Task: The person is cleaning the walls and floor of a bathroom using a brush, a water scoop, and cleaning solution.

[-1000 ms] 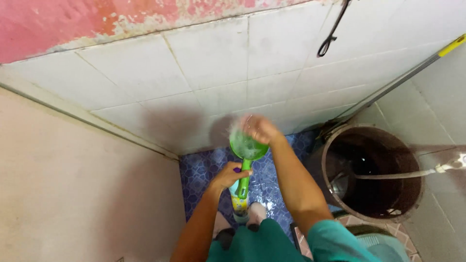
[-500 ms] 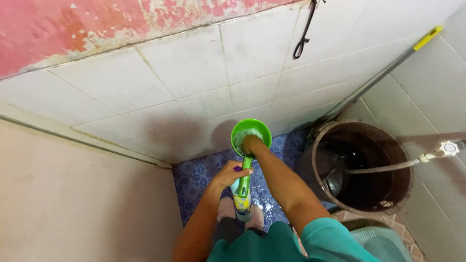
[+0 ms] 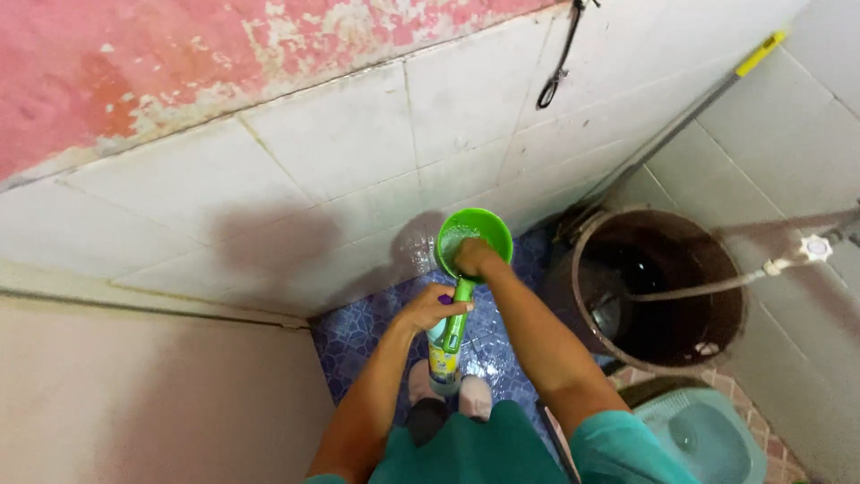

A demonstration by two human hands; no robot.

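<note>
A bright green plastic dipper with a long handle is held out over the blue patterned floor. My left hand grips its handle together with a bottle that has a purple cap and a yellow label. My right hand reaches into the dipper's bowl, fingers down inside it among water or foam. Water splashes against the white tiled wall just left of the bowl.
A large dark brown barrel with water inside stands at the right, a hose and white tap reaching over it. A long pole with a yellow end leans in the corner. A teal squat toilet lies at the lower right. A black cord hangs on the wall.
My right hand went from the dipper's rim down into its bowl. The dipper tilted up toward me, and water now splashes on the wall beside it.
</note>
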